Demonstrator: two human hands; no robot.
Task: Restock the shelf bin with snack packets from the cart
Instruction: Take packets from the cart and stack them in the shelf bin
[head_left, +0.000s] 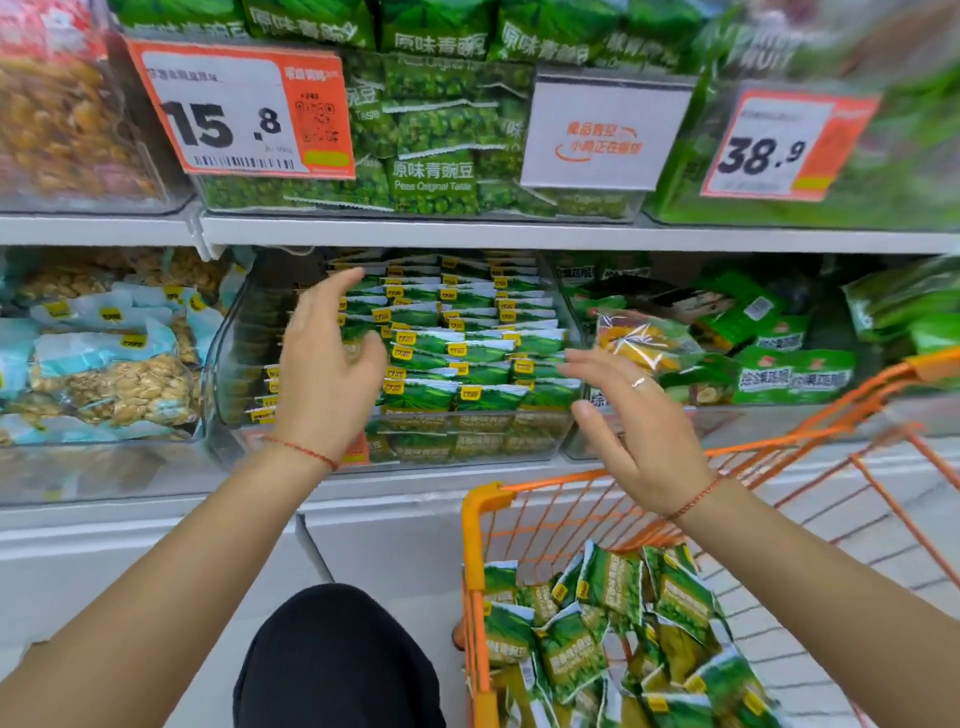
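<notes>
A clear plastic shelf bin on the lower shelf holds several neat rows of green pea snack packets. My left hand hovers in front of the bin's left half, fingers apart, holding nothing. My right hand is raised at the bin's right front corner, fingers spread and empty. Below right, an orange wire cart contains a loose pile of the same green packets.
An upper shelf bin holds more green pea packets behind price tags. Left of the target bin lies a bin of peanut packs; right of it, mixed green and yellow packets. My dark-clothed knee is beside the cart.
</notes>
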